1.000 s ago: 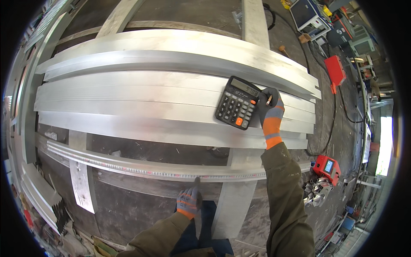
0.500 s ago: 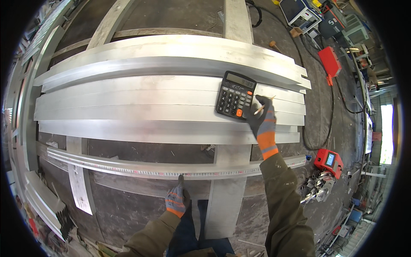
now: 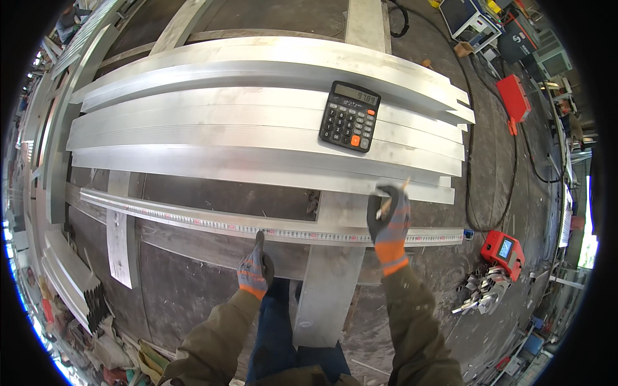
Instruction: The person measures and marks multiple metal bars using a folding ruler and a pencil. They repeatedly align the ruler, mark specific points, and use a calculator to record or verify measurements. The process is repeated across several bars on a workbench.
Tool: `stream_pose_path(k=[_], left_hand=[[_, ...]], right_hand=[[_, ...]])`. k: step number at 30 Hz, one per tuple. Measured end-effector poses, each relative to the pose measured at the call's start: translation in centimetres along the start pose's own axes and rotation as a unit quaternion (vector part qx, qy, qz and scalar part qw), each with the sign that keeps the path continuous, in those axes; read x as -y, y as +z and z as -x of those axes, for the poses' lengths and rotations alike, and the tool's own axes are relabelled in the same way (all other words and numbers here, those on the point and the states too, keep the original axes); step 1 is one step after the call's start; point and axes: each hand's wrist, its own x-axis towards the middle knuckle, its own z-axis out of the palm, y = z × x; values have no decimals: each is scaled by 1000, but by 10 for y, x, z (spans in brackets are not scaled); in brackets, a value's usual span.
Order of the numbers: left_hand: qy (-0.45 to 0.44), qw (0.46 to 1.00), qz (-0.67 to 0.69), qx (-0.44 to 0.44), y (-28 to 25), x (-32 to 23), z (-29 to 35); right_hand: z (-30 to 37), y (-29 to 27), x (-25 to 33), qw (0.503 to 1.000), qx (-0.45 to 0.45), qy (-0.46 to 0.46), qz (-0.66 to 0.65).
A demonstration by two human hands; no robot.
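A tape measure [image 3: 290, 232] lies stretched along a narrow metal bar that runs across in front of me. My left hand [image 3: 253, 267], in a grey and orange glove, rests its outstretched index finger on the tape's near edge and holds nothing. Over the right part of the bar, my gloved right hand [image 3: 390, 225] is closed round a thin, pale pencil [image 3: 386, 207], somewhat blurred. A black calculator [image 3: 349, 116] with orange keys lies beyond it on the flat metal profiles [image 3: 193, 125].
Metal crossbeams [image 3: 329, 289] support the profiles. On the floor at right stand a red device with a screen [image 3: 503, 251] and a heap of metal offcuts [image 3: 484, 289]. Cables [image 3: 468, 186] and a red case [image 3: 513, 98] lie farther back. Stacked profiles [image 3: 72, 273] are at left.
My right hand has come back from beside the calculator to above the tape, still with the pencil. My left index finger remains at the tape. The whole view has shifted slightly.
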Motion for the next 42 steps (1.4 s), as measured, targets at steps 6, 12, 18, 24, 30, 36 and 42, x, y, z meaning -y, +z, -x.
stream_pose_path(k=[6,12,18,24,30,36,42], left_hand=[[13,999,-5,-45,5,-5,-4],[45,997,19,-64,6,0,-5],[39,999,28,-7,-4,2,-8],[49,998,40,7,-6,5,-8],[50,998,29,31,-6,12,-6],[3,996,16,84,-11,9,-8],[-3,996,7,93,-18,0,-11]], right_hand=[[129,-20,10,999,28,25,31],[211,-26,17,960,-8,277,24],[214,-26,34,957,7,281,67],[170,-9,68,988,53,125,80],[142,14,66,991,93,33,92],[143,17,56,989,111,13,97],[153,15,47,982,156,26,100]])
